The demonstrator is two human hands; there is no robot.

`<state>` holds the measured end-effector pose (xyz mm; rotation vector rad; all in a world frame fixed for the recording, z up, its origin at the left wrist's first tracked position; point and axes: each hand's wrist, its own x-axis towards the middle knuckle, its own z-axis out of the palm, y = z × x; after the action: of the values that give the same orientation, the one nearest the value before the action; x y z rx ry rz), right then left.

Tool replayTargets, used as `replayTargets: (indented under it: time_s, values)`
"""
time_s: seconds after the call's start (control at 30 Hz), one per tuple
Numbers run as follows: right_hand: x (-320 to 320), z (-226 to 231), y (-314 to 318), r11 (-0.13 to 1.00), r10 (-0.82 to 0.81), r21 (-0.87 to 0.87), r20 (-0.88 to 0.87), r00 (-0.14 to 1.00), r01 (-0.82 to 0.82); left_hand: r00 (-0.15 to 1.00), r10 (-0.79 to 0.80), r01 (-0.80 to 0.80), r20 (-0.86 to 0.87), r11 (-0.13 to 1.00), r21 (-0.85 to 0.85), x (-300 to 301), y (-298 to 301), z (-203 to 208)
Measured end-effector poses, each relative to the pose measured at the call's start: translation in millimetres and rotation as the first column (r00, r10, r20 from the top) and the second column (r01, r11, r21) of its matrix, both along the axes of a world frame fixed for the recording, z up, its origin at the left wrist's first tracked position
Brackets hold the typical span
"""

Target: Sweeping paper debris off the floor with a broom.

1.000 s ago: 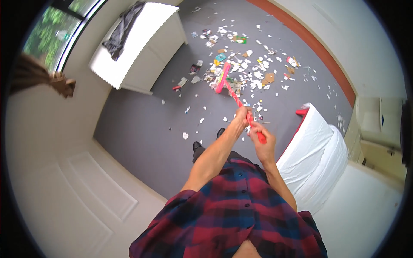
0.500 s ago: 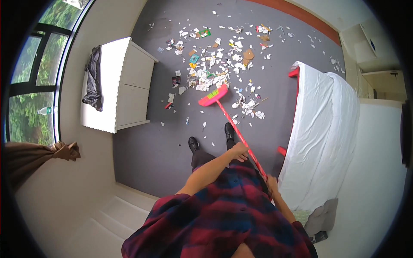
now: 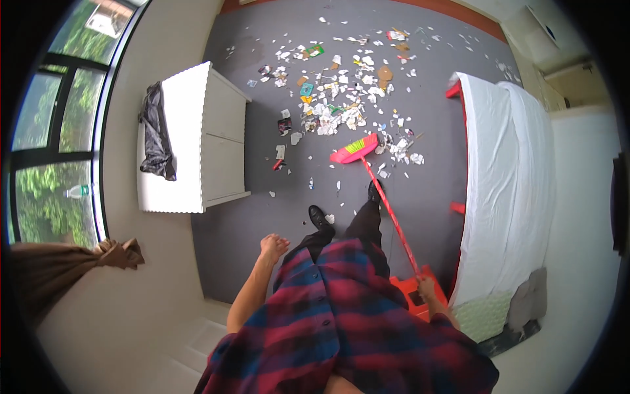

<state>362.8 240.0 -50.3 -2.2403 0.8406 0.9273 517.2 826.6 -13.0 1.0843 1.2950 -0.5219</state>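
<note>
My right hand (image 3: 426, 287) is wrapped round the red handle of a broom (image 3: 392, 213), near its upper end. The pink broom head (image 3: 355, 149) with yellow-green bristles rests on the grey floor, beyond my right shoe. My left hand (image 3: 274, 245) is off the handle, out to the left of my body, fingers loosely bent and holding nothing. Just past the broom head lies a spread of torn paper scraps (image 3: 336, 117), with cardboard bits (image 3: 385, 73) among them. A smaller cluster of scraps (image 3: 398, 148) is right of the head.
A white cabinet (image 3: 224, 138) stands at left, a black plastic bag (image 3: 157, 131) on its top. On the right is a red-framed bed or bench under a white sheet (image 3: 502, 190). An orange-red plastic object (image 3: 407, 289), partly hidden, is beside my right hand. A bottle (image 3: 77, 191) is at the window.
My left hand has let go of the broom handle and swung left. The broom head has shifted right in view, and the orange-red object has come into sight. The view has turned slightly.
</note>
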Motion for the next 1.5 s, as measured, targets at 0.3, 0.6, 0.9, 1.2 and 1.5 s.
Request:
replayTargets:
  time_s: [0.3,0.6,0.9,1.2,1.5]
  values:
    - [56.7,99.6,83.3,0.914,-0.26,0.309,-0.048,0.964,0.262,0.974,0.224,-0.219,0.016,0.965,-0.145,15.6,29.0,-27.9]
    - [193.3,247.6,164.1,0.865,0.5,-0.123,0.269,0.823,-0.486,0.995,-0.046,0.086,0.084,0.811,-0.579,119.7,-129.5,-16.7]
    - [278.1,281.9,266.2,0.498,0.859,-0.055,0.167,0.484,-0.865,0.847,0.525,-0.483,-0.081,0.698,-0.529,124.6,-164.2,-6.4]
    - [266.3,234.8,403.9,-0.011,0.964,0.152,0.263,0.029,-0.988,0.33,0.916,-0.923,-0.227,0.263,-0.281,6.3,-53.9,-42.3]
    - [188.8,166.2,514.6,-0.202,0.948,0.168,0.28,-0.15,-0.965,0.17,0.957,-0.973,-0.234,0.126,-0.193,-85.6,20.5,-82.6]
